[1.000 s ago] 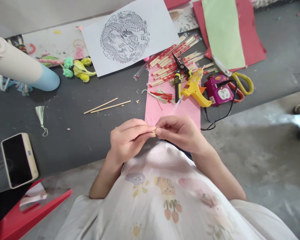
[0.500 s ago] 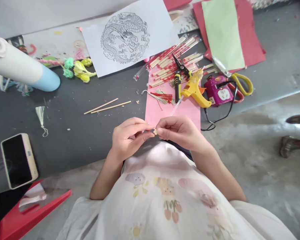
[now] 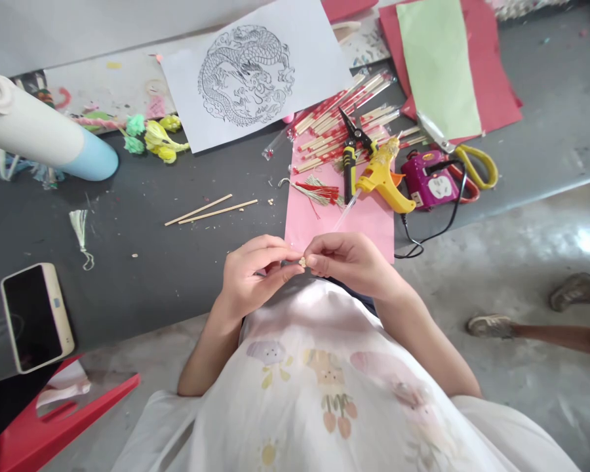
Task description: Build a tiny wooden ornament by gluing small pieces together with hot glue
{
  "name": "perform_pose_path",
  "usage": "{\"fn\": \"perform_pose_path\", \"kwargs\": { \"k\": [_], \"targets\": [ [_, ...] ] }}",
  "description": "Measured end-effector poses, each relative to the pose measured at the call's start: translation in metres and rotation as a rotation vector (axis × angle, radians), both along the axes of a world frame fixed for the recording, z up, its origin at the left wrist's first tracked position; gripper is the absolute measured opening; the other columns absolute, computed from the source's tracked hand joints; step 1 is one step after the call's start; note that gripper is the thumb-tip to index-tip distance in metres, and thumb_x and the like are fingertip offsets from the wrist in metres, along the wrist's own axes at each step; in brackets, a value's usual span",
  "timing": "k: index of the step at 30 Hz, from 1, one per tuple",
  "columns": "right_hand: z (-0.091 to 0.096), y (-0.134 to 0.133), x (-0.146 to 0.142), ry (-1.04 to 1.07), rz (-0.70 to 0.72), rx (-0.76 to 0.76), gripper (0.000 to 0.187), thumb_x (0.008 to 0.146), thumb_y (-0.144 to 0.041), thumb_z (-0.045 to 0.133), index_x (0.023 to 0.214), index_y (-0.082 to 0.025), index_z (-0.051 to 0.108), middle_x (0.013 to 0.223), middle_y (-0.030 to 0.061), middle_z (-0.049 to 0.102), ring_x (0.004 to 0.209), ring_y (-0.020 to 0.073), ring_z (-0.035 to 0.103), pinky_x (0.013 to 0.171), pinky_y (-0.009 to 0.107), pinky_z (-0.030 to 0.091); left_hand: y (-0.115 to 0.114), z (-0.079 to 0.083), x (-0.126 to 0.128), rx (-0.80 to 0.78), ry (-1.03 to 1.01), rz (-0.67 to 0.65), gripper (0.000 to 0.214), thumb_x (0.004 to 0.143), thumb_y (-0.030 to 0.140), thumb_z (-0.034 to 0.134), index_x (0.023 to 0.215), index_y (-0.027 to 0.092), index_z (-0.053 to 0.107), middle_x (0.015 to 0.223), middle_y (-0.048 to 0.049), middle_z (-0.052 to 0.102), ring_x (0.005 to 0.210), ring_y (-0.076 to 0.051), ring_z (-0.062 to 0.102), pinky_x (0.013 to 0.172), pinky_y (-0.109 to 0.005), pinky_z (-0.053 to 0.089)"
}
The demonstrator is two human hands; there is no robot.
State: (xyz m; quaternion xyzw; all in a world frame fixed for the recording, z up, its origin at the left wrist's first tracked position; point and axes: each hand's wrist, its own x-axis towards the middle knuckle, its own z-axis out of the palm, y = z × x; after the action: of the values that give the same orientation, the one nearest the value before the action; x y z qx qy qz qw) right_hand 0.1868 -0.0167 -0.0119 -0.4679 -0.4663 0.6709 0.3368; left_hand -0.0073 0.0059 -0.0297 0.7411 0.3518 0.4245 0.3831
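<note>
Between the fingertips of both hands is a small cluster of pale round bits (image 3: pixel 302 262), like cut stick ends; its full shape is hidden by the fingers. My left hand (image 3: pixel 255 275) pinches it from the left, and my right hand (image 3: pixel 351 263) grips it from the other side. Both hands are just above the desk's front edge, close to my apron. Two thin wooden sticks (image 3: pixel 218 211) lie on the desk to the left, with small cut bits (image 3: pixel 270 202) near their ends. Pink paper (image 3: pixel 299 216) lies just beyond the hands.
Pliers (image 3: pixel 350 167), a yellow glue gun (image 3: pixel 386 180), a purple power block (image 3: pixel 430 183) and scissors (image 3: pixel 476 164) lie at right. Behind are wrapped chopsticks (image 3: pixel 324 121) and a dragon print (image 3: pixel 248 75). A phone (image 3: pixel 37 318) and bottle (image 3: pixel 91 154) stand left; someone's shoe (image 3: pixel 491 326) shows on the floor.
Both hands stay almost in place, with the small cluster shifted slightly left and down between the fingertips. On the floor at right, a person's feet have moved further into view.
</note>
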Motion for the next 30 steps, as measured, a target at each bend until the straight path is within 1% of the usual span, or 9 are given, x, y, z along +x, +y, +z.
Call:
{"fn": "perform_pose_path", "kwargs": {
  "k": [7,9,12,17,21,24,27,29,30],
  "targets": [
    [-0.005,0.0,-0.001,-0.057,0.006,-0.009,0.024,0.084,-0.038,0.067,0.08,-0.014,0.068,0.065,-0.0016,0.057,0.06,0.0078,0.048,0.055,0.022,0.038,0.0,-0.001,-0.001,-0.005,0.019,0.01,0.007,0.078,0.024,0.075,0.084,0.019,0.074,0.08,-0.0025,0.072,0.054,-0.004,0.053,0.045,-0.016,0.04],
    [-0.005,0.0,-0.002,-0.092,0.0,-0.012,0.025,0.084,-0.039,0.066,0.08,-0.014,0.068,0.065,-0.0012,0.057,0.06,0.0082,0.049,0.055,0.022,0.038,0.0,-0.003,-0.002,-0.013,0.011,0.015,0.008,0.077,0.022,0.075,0.084,0.019,0.073,0.08,-0.0024,0.071,0.052,-0.004,0.05,0.045,-0.016,0.039],
    [-0.006,0.001,-0.003,-0.156,-0.007,0.019,0.026,0.086,-0.04,0.063,0.082,-0.014,0.069,0.067,0.0002,0.061,0.061,0.0094,0.053,0.055,0.022,0.04,-0.001,-0.008,-0.003,-0.039,-0.009,0.028,0.01,0.076,0.018,0.076,0.085,0.019,0.073,0.082,-0.0023,0.071,0.054,-0.004,0.051,0.046,-0.016,0.039],
    [-0.009,0.003,-0.002,-0.468,-0.053,0.186,0.021,0.089,-0.033,0.057,0.081,-0.018,0.069,0.075,0.0022,0.069,0.067,0.0122,0.059,0.063,0.025,0.046,-0.004,-0.015,-0.006,-0.144,-0.03,0.092,0.009,0.076,0.018,0.075,0.085,0.019,0.073,0.085,-0.0025,0.07,0.057,-0.005,0.054,0.047,-0.017,0.04],
    [-0.012,0.004,0.008,-0.651,-0.09,0.306,0.016,0.089,-0.027,0.055,0.082,-0.02,0.068,0.082,0.0023,0.072,0.072,0.0141,0.064,0.066,0.026,0.047,-0.003,-0.017,-0.006,-0.172,-0.052,0.135,0.011,0.075,0.016,0.076,0.085,0.019,0.074,0.086,-0.0014,0.07,0.055,-0.004,0.054,0.047,-0.016,0.042],
    [-0.013,0.006,0.025,-0.799,-0.15,0.403,0.013,0.088,-0.022,0.055,0.087,-0.021,0.068,0.087,0.0033,0.073,0.073,0.015,0.064,0.066,0.027,0.048,-0.001,-0.019,-0.006,-0.171,-0.077,0.144,0.012,0.075,0.014,0.075,0.085,0.02,0.073,0.085,-0.001,0.069,0.056,-0.004,0.054,0.046,-0.016,0.042],
    [-0.012,0.009,0.047,-1.027,-0.291,0.521,0.012,0.083,-0.019,0.056,0.088,-0.021,0.067,0.085,0.0041,0.071,0.07,0.016,0.062,0.067,0.03,0.049,0.001,-0.021,-0.005,-0.162,-0.091,0.15,0.01,0.075,0.015,0.075,0.084,0.02,0.073,0.082,-0.0011,0.068,0.056,-0.004,0.053,0.045,-0.015,0.041],
    [-0.009,0.012,0.062,-1.196,-0.368,0.542,0.013,0.081,-0.018,0.057,0.089,-0.021,0.066,0.086,0.0045,0.069,0.071,0.0178,0.062,0.068,0.032,0.049,0.003,-0.022,-0.005,-0.162,-0.097,0.149,0.01,0.075,0.016,0.075,0.084,0.02,0.074,0.081,-0.0014,0.067,0.056,-0.004,0.053,0.045,-0.016,0.042],
    [-0.008,0.013,0.069,-1.257,-0.385,0.523,0.013,0.08,-0.019,0.058,0.09,-0.022,0.066,0.086,0.0047,0.069,0.073,0.019,0.063,0.069,0.033,0.048,0.004,-0.022,-0.005,-0.162,-0.101,0.149,0.011,0.075,0.016,0.075,0.085,0.02,0.074,0.081,-0.0015,0.067,0.057,-0.005,0.054,0.046,-0.016,0.042]
  ]
}}
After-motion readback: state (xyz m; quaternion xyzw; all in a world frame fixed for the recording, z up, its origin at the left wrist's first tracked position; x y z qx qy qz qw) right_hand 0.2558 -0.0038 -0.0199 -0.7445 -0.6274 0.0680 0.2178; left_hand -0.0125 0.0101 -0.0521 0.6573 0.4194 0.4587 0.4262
